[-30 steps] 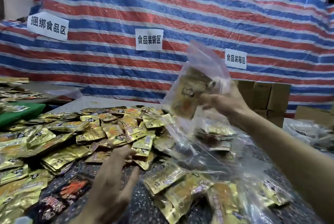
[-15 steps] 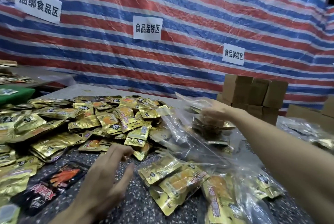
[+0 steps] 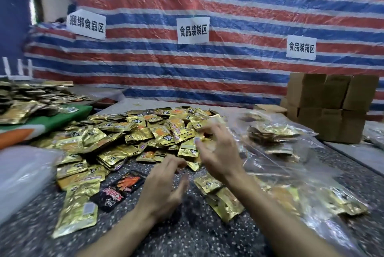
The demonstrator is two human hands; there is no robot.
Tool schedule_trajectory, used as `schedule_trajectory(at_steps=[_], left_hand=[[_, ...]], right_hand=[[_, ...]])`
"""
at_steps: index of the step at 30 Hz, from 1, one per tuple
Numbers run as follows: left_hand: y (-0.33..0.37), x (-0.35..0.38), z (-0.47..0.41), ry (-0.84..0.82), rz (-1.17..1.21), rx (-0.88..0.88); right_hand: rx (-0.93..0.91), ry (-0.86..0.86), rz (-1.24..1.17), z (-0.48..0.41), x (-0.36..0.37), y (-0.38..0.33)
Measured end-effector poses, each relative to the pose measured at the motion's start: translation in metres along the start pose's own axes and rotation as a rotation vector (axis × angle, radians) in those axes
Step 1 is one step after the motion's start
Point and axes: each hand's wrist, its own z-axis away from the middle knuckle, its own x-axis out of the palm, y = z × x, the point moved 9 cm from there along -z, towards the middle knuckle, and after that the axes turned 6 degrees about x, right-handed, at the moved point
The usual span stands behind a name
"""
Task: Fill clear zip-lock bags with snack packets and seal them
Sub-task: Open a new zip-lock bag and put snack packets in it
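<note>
**Between bags: both hands reach for the next handful of packets**

Above the speckled counter [image 3: 187, 229], by its front edge, the left hand [image 3: 164, 186] hovers with its grip apart and empty. Just beyond, the right hand [image 3: 218, 153] curves over the heap of gold snack packets [image 3: 133, 132], grip apart and clamped on nothing I can make out. Filled zip-lock bags [image 3: 276, 134] lie toward the right edge. The next move likely calls for gathering packets and an empty bag. The black packet [image 3: 122, 187] is too blurred to read. The far signs read 捆绑食品区 [image 3: 86, 25], 食品装袋区 [image 3: 192, 30] and 食品装箱区 [image 3: 301, 47].
</note>
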Motion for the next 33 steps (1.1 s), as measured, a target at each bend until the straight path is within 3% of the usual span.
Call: schedule_trajectory(at_steps=[7,14,20,22,25,28,33], left_hand=[[-0.013,-0.015,-0.002,0.021,-0.052,-0.054],[-0.044,-0.058,-0.003,-0.114,-0.26,-0.135],[-0.13,-0.178,0.038,-0.042,-0.746,-0.549],[-0.161,-0.21,0.063,-0.153,-0.957,-0.751],[-0.191,-0.232,0.103,-0.358,-1.018,-0.96],[-0.196,-0.24,0.113,-0.429,-1.094,-0.931],[-0.188,-0.256,0.102,-0.29,-1.181,-0.867]], right_hand=[[0.248,0.005,-0.532,0.048,0.031,0.038],[0.262,-0.056,-0.638,0.05,0.031,0.051],[0.234,-0.119,-0.635,0.051,0.036,0.043],[0.226,-0.125,-0.616,0.052,0.036,0.04],[0.224,-0.149,-0.601,0.053,0.039,0.038],[0.207,-0.163,-0.583,0.053,0.039,0.035],[0.21,-0.163,-0.572,0.053,0.041,0.036]])
